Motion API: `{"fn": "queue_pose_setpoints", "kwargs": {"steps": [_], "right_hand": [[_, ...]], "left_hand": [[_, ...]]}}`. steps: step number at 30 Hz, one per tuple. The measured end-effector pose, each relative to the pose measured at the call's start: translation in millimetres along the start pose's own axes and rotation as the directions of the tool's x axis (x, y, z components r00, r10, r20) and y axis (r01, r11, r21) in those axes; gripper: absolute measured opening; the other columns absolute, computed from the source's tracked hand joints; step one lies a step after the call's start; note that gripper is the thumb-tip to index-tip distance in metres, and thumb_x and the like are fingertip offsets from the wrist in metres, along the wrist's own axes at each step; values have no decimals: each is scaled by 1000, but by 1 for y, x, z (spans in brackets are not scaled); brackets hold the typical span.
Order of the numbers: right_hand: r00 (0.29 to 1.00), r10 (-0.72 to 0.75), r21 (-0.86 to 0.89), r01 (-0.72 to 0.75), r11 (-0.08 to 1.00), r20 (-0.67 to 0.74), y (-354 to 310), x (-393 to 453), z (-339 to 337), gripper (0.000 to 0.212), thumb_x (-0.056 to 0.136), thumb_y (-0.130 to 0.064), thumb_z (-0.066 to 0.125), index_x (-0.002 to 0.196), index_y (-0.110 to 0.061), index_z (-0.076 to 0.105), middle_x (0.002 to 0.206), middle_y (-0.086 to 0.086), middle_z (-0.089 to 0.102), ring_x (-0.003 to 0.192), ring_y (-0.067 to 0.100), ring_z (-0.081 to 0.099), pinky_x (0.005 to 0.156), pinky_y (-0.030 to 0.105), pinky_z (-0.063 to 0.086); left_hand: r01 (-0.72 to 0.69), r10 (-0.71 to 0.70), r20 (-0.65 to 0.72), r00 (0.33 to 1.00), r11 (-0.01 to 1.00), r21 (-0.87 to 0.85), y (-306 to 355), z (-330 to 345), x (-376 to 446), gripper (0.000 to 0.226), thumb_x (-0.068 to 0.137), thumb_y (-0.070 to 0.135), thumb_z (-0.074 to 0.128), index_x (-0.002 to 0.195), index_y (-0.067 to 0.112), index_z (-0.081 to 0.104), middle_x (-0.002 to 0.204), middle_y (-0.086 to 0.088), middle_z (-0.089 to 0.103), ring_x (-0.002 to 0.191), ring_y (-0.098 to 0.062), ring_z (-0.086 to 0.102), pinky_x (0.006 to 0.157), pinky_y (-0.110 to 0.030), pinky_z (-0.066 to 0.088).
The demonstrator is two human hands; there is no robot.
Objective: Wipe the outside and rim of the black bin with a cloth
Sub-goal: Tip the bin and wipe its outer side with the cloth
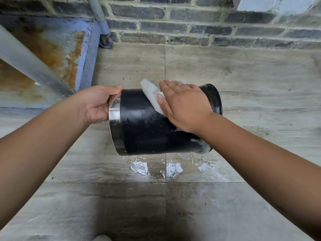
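The black bin (149, 129) is held on its side above the floor, its silver rim band (114, 113) to the left and its base to the right. My left hand (99, 103) grips that silver rim, thumb over the top edge. My right hand (182, 105) lies flat on the bin's upper side and presses a white cloth (152, 94) against it. Part of the cloth sticks out past my fingers toward the left. White wet streaks show on the bin's lower right side.
Grey floor tiles lie below, with a wet puddle (156, 168) straight under the bin. A dark brick wall (191, 26) runs across the back. A rusty blue metal panel (52, 49) and a grey pipe (27, 66) stand at the left.
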State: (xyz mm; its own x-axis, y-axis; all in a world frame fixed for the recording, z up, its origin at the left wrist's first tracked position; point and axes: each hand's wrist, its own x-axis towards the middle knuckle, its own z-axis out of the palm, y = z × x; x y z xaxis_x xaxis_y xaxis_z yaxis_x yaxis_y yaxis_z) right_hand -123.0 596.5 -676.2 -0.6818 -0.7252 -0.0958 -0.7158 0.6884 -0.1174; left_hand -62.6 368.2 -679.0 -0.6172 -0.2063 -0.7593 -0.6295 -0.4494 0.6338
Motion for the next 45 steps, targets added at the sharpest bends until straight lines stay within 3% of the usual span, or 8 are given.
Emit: {"fn": "queue_pose_setpoints", "kwargs": {"steps": [4,9,25,33,36,39,42,45], "right_hand": [[1000,0,34,0,999,7,6,11,-2,57,103,-46,19,148,-17,34,153,2,41,142,21,37,113,42,30],[999,-42,52,43,998,-29,13,24,-6,50,102,-41,22,134,-15,51,138,5,58,123,26,56,99,43,46],[866,-371,-189,323,927,-335,53,-56,61,48,99,-26,35,135,1,52,143,20,50,136,35,44,111,50,38],[868,-397,-112,381,918,-299,78,-77,93,46,100,-26,37,136,-2,51,145,17,47,138,30,38,116,45,30],[905,-410,-23,411,912,-115,75,-93,109,47,99,-29,35,134,-4,53,142,16,51,134,29,46,111,45,36],[916,-310,151,278,948,256,72,-118,121,47,102,-36,27,126,-10,58,130,13,63,116,27,61,97,38,53],[959,-78,415,-43,909,272,67,-127,125,32,104,-31,36,84,-18,56,78,5,64,67,20,57,66,34,45],[922,253,830,-377,411,294,60,-118,110,31,102,-21,47,76,-20,62,71,4,63,62,17,56,64,32,44]], "left_hand": [[-163,162,-43,986,986,-19,-23,3,-9,30,94,36,58,97,10,72,90,-7,77,81,-23,75,61,-36,59],[-321,321,24,947,937,135,-77,0,-28,33,88,40,60,114,21,69,119,1,71,115,-16,63,108,-43,39],[-329,328,51,943,944,7,-43,7,9,13,94,31,60,102,24,67,93,0,78,78,-13,75,61,-23,57],[-276,276,-57,959,961,0,-20,17,31,82,79,48,70,147,17,35,140,-6,56,126,-25,56,104,-51,44],[-250,247,-137,959,968,-2,-11,19,43,74,86,44,68,142,8,37,134,-11,60,114,-27,65,91,-51,53],[-247,244,-174,954,969,3,-8,17,49,33,91,36,64,110,11,55,100,-11,72,74,-23,75,54,-39,59],[-236,244,-190,951,970,65,-12,9,54,38,89,40,65,107,6,60,99,-11,73,79,-23,74,67,-40,60],[-252,273,-172,947,958,134,-23,2,49,29,90,41,64,98,14,64,93,-6,73,80,-21,72,75,-39,58]]}}
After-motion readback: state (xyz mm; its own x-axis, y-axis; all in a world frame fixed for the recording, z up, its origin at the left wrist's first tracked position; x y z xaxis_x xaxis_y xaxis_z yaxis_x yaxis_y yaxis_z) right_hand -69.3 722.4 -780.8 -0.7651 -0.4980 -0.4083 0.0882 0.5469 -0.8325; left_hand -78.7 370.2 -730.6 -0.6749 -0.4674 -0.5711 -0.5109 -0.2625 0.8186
